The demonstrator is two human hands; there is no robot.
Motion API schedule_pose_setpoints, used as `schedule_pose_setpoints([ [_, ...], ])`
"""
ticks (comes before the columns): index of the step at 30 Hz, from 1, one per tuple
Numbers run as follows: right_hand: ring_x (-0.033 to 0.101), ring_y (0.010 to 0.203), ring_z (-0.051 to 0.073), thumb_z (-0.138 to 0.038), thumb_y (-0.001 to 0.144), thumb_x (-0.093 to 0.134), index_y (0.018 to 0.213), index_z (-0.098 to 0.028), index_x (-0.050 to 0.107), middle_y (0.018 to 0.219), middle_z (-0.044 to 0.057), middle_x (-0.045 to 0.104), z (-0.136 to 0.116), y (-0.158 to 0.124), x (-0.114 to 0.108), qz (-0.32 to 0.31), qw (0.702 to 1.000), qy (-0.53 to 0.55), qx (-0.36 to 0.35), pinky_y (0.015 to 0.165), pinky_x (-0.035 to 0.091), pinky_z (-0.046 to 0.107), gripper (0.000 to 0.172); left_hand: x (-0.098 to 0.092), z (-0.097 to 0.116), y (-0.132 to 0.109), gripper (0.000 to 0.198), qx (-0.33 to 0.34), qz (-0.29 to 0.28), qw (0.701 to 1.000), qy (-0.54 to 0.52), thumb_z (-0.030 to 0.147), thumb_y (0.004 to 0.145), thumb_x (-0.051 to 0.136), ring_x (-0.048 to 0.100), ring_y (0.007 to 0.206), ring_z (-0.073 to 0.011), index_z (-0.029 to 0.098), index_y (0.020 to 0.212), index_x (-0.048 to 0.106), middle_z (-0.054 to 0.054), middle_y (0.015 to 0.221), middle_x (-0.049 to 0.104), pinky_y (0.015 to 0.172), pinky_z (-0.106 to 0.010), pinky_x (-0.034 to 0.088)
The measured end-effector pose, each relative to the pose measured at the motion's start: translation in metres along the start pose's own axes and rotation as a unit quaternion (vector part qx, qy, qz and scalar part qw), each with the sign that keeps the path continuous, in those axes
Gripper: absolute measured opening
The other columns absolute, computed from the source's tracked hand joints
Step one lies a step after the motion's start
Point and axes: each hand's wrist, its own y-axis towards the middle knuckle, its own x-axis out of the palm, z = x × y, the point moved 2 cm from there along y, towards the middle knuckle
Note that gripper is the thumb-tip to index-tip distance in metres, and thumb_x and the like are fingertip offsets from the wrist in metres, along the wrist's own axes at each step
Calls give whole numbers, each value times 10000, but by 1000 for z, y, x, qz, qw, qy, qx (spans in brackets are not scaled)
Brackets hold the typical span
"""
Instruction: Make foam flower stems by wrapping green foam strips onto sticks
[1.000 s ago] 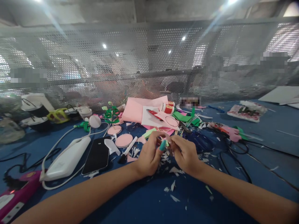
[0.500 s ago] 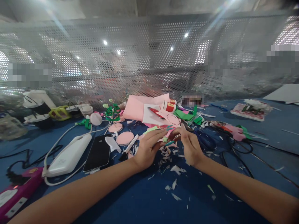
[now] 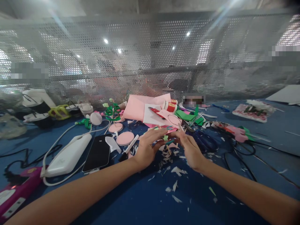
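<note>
My left hand (image 3: 146, 148) and my right hand (image 3: 193, 151) meet over the middle of the table, fingertips close together. Between them is a small light-green paper piece (image 3: 165, 137), partly hidden by the fingers. Both hands are closed in a pinch around it; its full shape cannot be made out. Long teal nails show on the left fingers. Below the fingers lie paper scraps (image 3: 177, 170). Right of my right hand rest dark blue-handled scissors (image 3: 207, 142), partly hidden. A white pen-like marker (image 3: 131, 144) lies by my left wrist.
Behind the hands lie pink paper sheets (image 3: 133, 107), a red cutter (image 3: 156, 112), a red-and-white jar (image 3: 169, 107) and green paper (image 3: 186, 115). Pink discs (image 3: 125, 138), a black phone (image 3: 97, 154) and a white power bank (image 3: 67, 156) stand left. A perforated metal screen (image 3: 145, 62) closes the back.
My right fingers have moved slightly left and lower, closer to the left fingertips. The view has shifted a little; the things on the table stay in place.
</note>
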Motion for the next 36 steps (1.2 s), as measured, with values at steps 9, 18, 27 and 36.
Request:
schedule_pose_setpoints([
  [9, 641, 679, 181, -398, 704, 677, 811, -190, 689, 764, 31, 699, -3, 5, 4, -10, 997, -71, 22, 620, 528, 316, 234, 3, -5, 0, 275, -41, 35, 998, -25, 186, 755, 638, 620, 980, -199, 208, 1029, 644, -74, 1014, 689, 900, -432, 485],
  [18, 641, 692, 188, -310, 649, 737, 768, -174, 630, 737, 38, 668, -9, 3, 1, 65, 985, -153, -56, 652, 533, 325, 209, 3, -2, 0, 306, -4, 33, 999, 14, 150, 742, 643, 618, 976, -190, 209, 1042, 635, -67, 1007, 693, 896, -409, 479],
  [27, 624, 654, 172, -217, 716, 667, 763, -193, 592, 750, 27, 618, -13, -1, 1, 83, 929, -315, -174, 645, 501, 316, 92, 5, 2, 1, 346, -7, -7, 1000, -29, 222, 735, 665, 619, 987, -210, 193, 1077, 620, -99, 1034, 681, 899, -423, 477],
  [36, 594, 632, 178, -296, 751, 651, 764, -188, 574, 658, 17, 617, -11, 4, -8, 80, 910, -360, -188, 617, 453, 294, 133, 0, 7, 4, 473, -38, -107, 986, -125, 218, 783, 555, 524, 1140, -241, 195, 1251, 494, -117, 1223, 574, 964, -434, 419],
])
